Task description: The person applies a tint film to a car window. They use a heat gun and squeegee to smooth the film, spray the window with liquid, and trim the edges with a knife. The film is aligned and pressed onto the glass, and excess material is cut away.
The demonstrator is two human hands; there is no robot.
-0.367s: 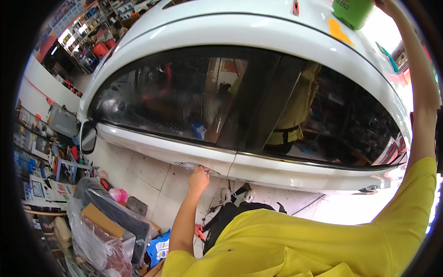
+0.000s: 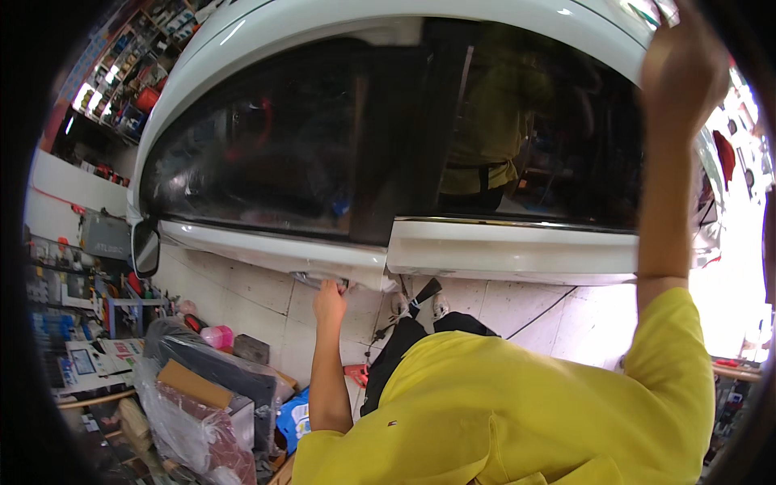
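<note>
Head view looks down, close against a white car's side; only one view.

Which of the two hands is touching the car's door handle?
The left hand, reaching to the door handle low on the white car. The right hand is raised high by the roof instead.

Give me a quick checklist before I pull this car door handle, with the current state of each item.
1. Left hand on the door handle: ok, the fingers touch it.
2. Right hand braced on the car roof: ok, it is up at the roof edge.
3. Door shut: ok, the panels sit flush.
4. Side mirror folded: cannot tell.
5. Floor room: not ok, wrapped boxes sit close on the left.
</note>
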